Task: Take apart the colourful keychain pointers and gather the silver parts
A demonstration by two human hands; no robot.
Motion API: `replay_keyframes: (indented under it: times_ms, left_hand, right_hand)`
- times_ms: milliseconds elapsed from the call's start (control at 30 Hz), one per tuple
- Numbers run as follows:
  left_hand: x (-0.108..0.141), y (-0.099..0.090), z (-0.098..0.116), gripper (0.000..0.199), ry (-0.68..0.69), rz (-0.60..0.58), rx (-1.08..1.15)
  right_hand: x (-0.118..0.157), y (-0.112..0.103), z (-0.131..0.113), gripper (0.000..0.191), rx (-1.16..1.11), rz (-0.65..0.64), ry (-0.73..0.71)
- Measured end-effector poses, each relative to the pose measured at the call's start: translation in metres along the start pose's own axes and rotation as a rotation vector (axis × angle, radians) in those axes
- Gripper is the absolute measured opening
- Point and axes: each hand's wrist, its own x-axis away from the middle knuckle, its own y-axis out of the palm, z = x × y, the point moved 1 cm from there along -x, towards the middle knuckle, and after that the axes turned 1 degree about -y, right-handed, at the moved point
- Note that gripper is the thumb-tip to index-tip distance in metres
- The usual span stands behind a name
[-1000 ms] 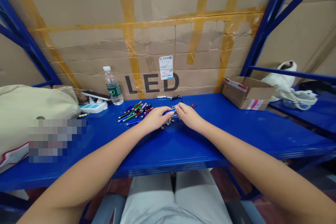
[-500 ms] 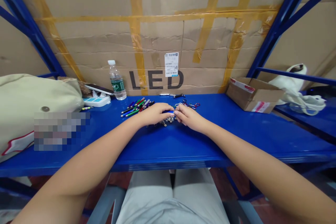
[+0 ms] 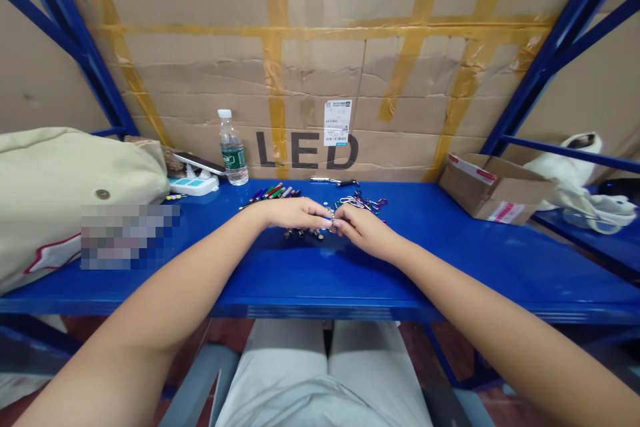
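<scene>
My left hand (image 3: 301,213) is closed around a slim blue metal tube (image 3: 329,219), mostly hidden by the fingers. Fingertips of my right hand (image 3: 365,229) pinch a small silver piece (image 3: 333,215) at the tube's right end; whether it is joined to the tube I cannot tell. Behind my left hand lies a pile of coloured metal tubes (image 3: 274,193), partly covered by it. Several small silver-ended pieces (image 3: 303,234) rest on the blue table (image 3: 320,277) under my hands. Coloured carabiner clips (image 3: 364,201) lie just beyond my right hand.
A silver pen-like stick (image 3: 324,180) and a black-ended one (image 3: 347,183) lie at the back. A water bottle (image 3: 233,150), a power strip (image 3: 195,185) and a pale bag (image 3: 75,173) stand left. An open carton (image 3: 493,190) sits right, before the cardboard wall (image 3: 210,73).
The view has shifted slightly, so the background sits further right. Both hands stay together over the table; less of the blue tube shows, and a silver piece now shows between the fingertips.
</scene>
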Motion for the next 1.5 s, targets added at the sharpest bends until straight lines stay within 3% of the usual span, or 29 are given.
replay_keyframes:
  times_ms: [67, 133, 233, 367, 467, 733, 967, 1100, 1200, 1333, 1433, 1500]
  left_hand:
    - [0.000, 0.001, 0.006, 0.031, 0.005, 0.096, -0.116]
    - [-0.002, 0.003, 0.010, 0.027, 0.017, 0.270, -0.259]
    - [-0.007, 0.008, 0.012, 0.024, 0.035, 0.435, -0.373]
    - [-0.012, 0.013, 0.005, 0.022, 0.074, 0.441, -0.391]
    - [-0.013, 0.014, 0.001, 0.023, 0.100, 0.468, -0.420]
    - [-0.012, 0.017, 0.006, 0.025, 0.138, 0.627, -0.712]
    - [-0.021, 0.029, 0.016, 0.029, 0.030, 0.728, -0.770]
    - [-0.028, 0.035, 0.015, 0.033, -0.023, 0.696, -0.664]
    - [-0.031, 0.036, 0.010, 0.035, -0.059, 0.693, -0.476]
    - [-0.029, 0.034, 0.006, 0.044, -0.157, 0.620, -0.096]
    - [-0.023, 0.030, 0.007, 0.046, -0.229, 0.484, 0.287]
    - [-0.019, 0.026, 0.008, 0.043, -0.233, 0.418, 0.413]
  right_hand:
    - [0.000, 0.000, 0.003, 0.017, -0.100, 0.017, 0.061]
    - [0.000, -0.003, 0.007, 0.021, -0.151, 0.021, 0.132]
    - [0.000, -0.008, 0.013, 0.023, -0.115, -0.012, 0.129]
    - [0.001, -0.011, 0.019, 0.024, -0.096, -0.072, 0.087]
    - [0.001, -0.010, 0.019, 0.021, -0.145, -0.080, 0.132]
    - [-0.003, -0.014, 0.018, 0.014, -0.289, 0.033, 0.239]
    - [-0.005, -0.008, 0.030, 0.012, -0.552, 0.114, 0.294]
    - [-0.004, -0.006, 0.029, 0.014, -0.646, 0.092, 0.348]
    - [-0.004, -0.005, 0.030, 0.014, -0.591, 0.080, 0.350]
    - [-0.002, -0.005, 0.030, 0.016, -0.276, 0.093, 0.263]
    - [0.000, -0.008, 0.024, 0.015, 0.026, 0.129, 0.128]
    - [0.000, -0.009, 0.019, 0.014, 0.137, 0.126, 0.071]
